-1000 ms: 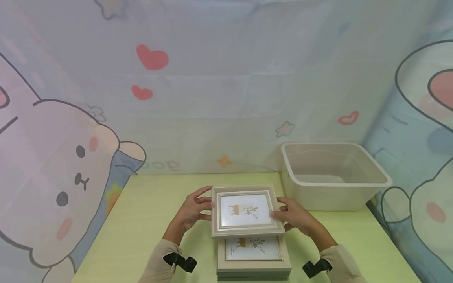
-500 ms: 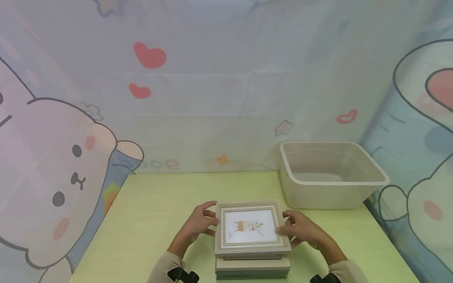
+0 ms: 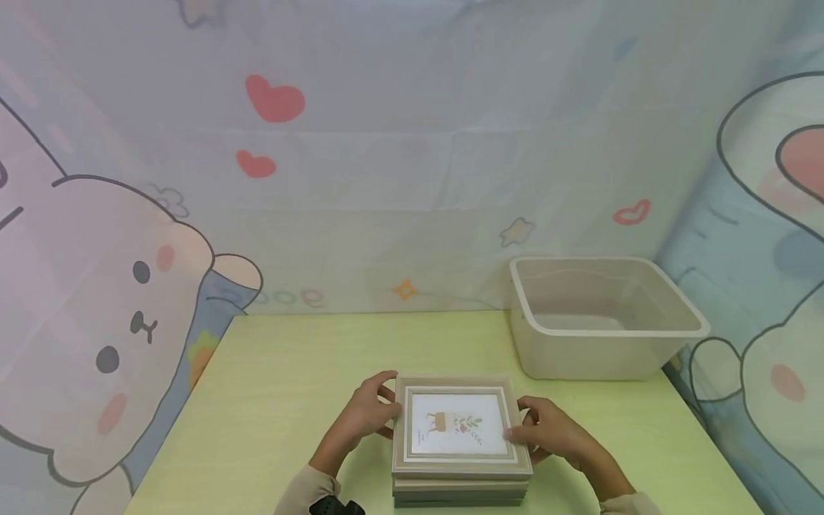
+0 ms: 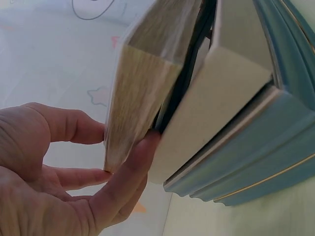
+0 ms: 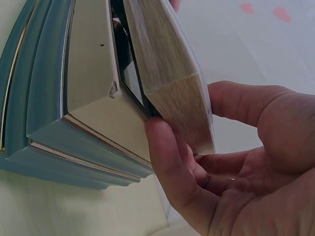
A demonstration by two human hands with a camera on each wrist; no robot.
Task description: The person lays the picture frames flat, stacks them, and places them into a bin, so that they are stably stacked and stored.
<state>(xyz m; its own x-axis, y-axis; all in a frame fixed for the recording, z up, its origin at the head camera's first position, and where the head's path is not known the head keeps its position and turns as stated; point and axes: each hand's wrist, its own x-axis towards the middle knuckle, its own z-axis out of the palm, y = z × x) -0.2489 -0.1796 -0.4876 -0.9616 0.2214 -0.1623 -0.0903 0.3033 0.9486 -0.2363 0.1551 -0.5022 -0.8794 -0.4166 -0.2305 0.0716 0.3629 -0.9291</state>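
Note:
Both hands hold a light wooden picture frame (image 3: 460,468) by its two short sides, at the top of a stack. Its picture shows a small brown animal and a flower sprig. My left hand (image 3: 362,415) grips the left edge, and my right hand (image 3: 556,433) grips the right edge with the thumb over the front. In the left wrist view, fingertips (image 4: 150,142) reach under the held frame (image 4: 140,83), where a dark gap separates part of it from the cream frame (image 4: 221,88) below. Under that lie blue-green frames (image 5: 54,78). The right wrist view shows the same gap.
A white plastic tub (image 3: 599,354) stands at the back right of the yellow-green table (image 3: 277,379). Behind the table hangs a cloth (image 3: 412,157) printed with cartoon animals and hearts.
Both hands have brought the held picture frame toward the person and down onto the stack. The picture of the frame underneath, visible a second ago, is now covered.

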